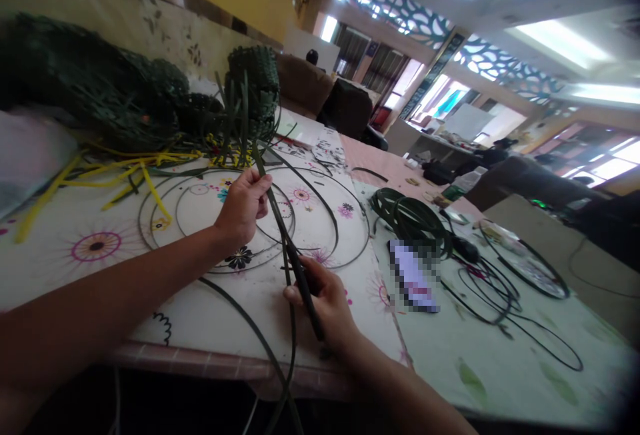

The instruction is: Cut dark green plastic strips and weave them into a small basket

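My left hand [245, 205] pinches dark green flat strips [277, 210] near their upper end, above the flowered tablecloth. Lower and to the right, my right hand [320, 295] is closed around a dark, slim tool or handle [303, 288] that lies along the strips; its exact shape is unclear. The strips run down between my hands and past the table's front edge. Behind and beneath my hands, large thin hoops [367, 222] lie flat on the cloth.
Green woven baskets [253, 85] and yellow strips [155, 195] are at the back left. On the right are coiled green strips [417, 218], a blurred purple item [413, 275], loose loops and a round hoop [525, 275]. Chairs and counters stand farther back.
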A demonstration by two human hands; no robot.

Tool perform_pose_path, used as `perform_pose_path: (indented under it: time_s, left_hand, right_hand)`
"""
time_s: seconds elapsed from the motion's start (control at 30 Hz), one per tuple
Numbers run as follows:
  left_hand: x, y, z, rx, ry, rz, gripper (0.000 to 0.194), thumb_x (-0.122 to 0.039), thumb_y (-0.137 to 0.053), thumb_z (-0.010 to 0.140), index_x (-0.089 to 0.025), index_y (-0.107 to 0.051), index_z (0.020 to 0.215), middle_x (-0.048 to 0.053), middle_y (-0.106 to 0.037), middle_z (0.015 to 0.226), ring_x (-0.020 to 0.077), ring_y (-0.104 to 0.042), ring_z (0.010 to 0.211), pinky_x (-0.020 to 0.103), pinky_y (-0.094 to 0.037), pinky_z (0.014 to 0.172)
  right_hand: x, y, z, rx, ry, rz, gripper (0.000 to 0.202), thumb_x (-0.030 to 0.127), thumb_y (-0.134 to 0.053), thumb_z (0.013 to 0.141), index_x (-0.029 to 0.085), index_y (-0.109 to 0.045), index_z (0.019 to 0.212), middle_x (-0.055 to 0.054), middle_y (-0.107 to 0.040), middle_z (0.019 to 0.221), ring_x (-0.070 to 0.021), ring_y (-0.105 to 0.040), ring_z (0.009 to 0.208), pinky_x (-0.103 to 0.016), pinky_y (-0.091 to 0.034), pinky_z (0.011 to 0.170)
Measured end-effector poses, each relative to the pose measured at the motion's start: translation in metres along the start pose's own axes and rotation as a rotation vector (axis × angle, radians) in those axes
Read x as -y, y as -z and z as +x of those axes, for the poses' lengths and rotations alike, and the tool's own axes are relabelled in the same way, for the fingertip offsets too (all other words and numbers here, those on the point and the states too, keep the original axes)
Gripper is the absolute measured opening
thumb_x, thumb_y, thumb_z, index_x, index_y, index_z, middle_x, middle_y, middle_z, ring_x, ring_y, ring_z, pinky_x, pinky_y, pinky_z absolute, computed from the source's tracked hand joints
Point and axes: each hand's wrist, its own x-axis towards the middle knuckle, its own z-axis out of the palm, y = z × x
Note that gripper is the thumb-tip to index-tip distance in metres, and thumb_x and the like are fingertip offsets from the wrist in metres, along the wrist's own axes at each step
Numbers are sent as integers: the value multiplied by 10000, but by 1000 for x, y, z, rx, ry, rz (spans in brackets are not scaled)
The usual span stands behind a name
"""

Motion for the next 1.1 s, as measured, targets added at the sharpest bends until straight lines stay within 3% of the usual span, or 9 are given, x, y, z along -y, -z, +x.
perform_pose_path:
  time_s: [0.2,0.5,0.83,1.1]
  left_hand:
    - [-3,4,6,-7,-11,-6,266,-122,-612,837,-186,-414,673,-92,-369,471,28,-252,343,150,-173,334]
    - [-6,3,7,5,-17,-10,293,-115,-597,861,-191,-388,670,-90,-350,471,32,-242,343,152,-177,337]
    - [-3,2,1,57,-21,0,270,-149,-617,848,-192,-406,684,-95,-349,471,31,-245,346,149,-186,341]
    - [-9,6,13,-19,21,-41,277,-143,-628,836,-188,-409,672,-88,-352,483,26,-243,344,155,-163,327]
  right_hand:
    - [7,0,-2,41,11,8,258,395,-764,783,170,-642,817,59,-385,615,-85,-350,564,-212,-283,507]
    - [-3,1,1,14,-15,50,358,379,-812,731,173,-696,1000,45,-463,673,-94,-401,604,-206,-316,527]
    - [2,1,-1,46,19,55,281,393,-771,772,168,-666,903,52,-397,640,-94,-360,593,-211,-290,510]
    - [4,-2,-4,49,9,17,245,360,-768,760,169,-672,879,54,-398,641,-88,-348,578,-214,-284,512]
